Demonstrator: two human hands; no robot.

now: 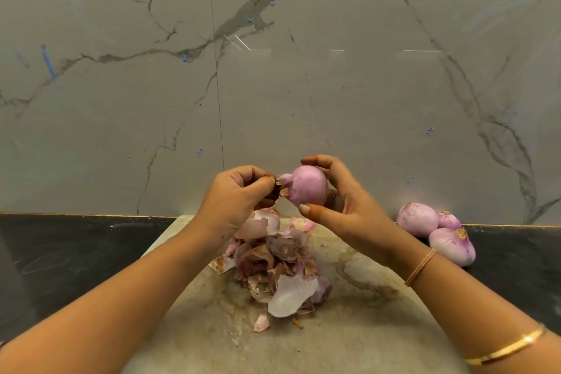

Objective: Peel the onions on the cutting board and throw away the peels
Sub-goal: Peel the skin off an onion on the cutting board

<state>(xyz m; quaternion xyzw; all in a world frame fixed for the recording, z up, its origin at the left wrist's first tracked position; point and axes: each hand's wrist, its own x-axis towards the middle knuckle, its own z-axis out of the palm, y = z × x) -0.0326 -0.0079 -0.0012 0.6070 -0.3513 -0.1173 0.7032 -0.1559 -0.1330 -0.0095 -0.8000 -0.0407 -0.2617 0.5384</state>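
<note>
- Above the far, twelve o'clock end of the cutting board (349, 328), a smooth pink onion (308, 187) is held in the air, clear of the board.
- The right hand (343, 200) cups the onion from its three o'clock side, fingers curled over the top and thumb underneath.
- The left hand (235, 200), at nine o'clock of the onion, pinches a dry brown scrap of skin (277, 188) at the onion's end between thumb and fingertips.
- A pile of peels (279, 264) lies on the board below both hands, with one small flake (261, 322) apart at six o'clock of it.
- Three pale purple onions (417, 218) lie touching one another on the black counter (60, 252), at two o'clock of the board.
- A thin band (420, 267) circles the right wrist; a gold bangle (507, 349) sits further up the forearm.
- A grey veined wall (273, 85) rises behind the counter.
</note>
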